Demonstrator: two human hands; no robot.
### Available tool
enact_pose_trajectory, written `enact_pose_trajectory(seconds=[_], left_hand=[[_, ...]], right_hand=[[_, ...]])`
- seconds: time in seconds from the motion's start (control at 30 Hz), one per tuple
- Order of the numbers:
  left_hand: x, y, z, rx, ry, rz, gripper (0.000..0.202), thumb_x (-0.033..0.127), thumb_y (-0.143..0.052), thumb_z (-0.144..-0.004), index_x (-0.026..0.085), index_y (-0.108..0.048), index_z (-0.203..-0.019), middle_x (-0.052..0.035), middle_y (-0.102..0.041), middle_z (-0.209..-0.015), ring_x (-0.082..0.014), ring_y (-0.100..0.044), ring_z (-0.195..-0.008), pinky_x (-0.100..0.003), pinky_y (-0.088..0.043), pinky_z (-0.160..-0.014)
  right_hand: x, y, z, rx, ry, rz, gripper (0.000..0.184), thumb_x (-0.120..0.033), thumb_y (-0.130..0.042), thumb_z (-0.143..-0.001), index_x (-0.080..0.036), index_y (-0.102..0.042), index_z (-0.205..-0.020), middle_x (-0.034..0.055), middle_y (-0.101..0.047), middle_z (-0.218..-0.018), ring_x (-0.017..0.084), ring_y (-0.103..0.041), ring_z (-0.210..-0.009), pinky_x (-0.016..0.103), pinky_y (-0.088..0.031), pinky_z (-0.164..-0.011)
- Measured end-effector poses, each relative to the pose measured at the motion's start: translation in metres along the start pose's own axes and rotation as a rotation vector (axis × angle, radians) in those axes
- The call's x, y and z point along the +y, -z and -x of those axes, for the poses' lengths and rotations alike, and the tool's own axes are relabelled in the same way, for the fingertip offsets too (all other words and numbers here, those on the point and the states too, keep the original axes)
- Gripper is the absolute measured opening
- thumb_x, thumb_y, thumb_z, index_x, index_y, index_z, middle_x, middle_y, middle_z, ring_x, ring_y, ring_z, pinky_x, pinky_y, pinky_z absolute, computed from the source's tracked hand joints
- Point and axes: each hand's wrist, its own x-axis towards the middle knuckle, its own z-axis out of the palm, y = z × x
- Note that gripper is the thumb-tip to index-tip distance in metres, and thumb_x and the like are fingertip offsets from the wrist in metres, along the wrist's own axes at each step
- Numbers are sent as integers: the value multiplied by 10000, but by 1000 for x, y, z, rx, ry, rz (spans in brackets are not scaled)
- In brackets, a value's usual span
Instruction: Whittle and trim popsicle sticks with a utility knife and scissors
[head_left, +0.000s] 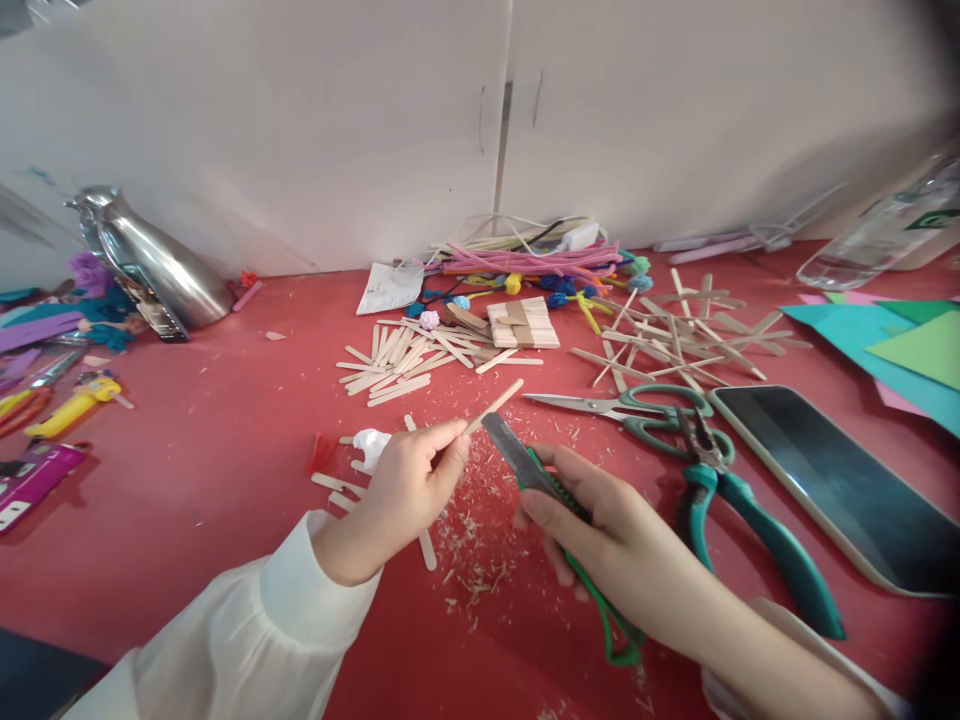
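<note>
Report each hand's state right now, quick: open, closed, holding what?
Left hand: closed, pinching a thin wooden stick.
Right hand: closed around a green utility knife.

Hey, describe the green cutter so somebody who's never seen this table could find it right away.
On the red tabletop, find the teal-handled pliers, then the right hand just left of them. The green cutter is held in that hand, its broad grey blade pointing up and left. Unlike the pliers and scissors nearby, it has one straight blade.
</note>
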Motion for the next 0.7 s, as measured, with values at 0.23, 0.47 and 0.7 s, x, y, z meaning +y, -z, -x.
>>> enact_pose_trajectory(seconds=[0.23,0.47,0.7], left_hand=[[-1,0,-1,42,45,58,290,350,-420,-874,151,-629,-847,-25,-597,-673,-119,-527,-595,-263,-434,-621],[-3,0,-6,-122,331,661,253,380,-501,-818,158,-604,-755,28,-481,-598,-57,-411,-453,-180,-335,-405],[-1,4,-10,93,309,719,121,277,-565,-775,159,-594,-774,20,-552,-616,-47,-416,-475,-167,-336,-447]], right_hand=[[-2,2,-2,-105,-103,-223,202,-388,-460,-808,-207,-437,-894,-28,-576,-724,45,-442,-358,176,-350,-326],[5,2,-1,86,147,218,101,-296,-441,-828,-217,-487,-872,-69,-448,-566,88,-420,-448,214,-367,-448],[4,10,-5,250,76,36,184,-380,-506,-781,-223,-437,-713,-85,-423,-471,79,-397,-379,196,-315,-361]])
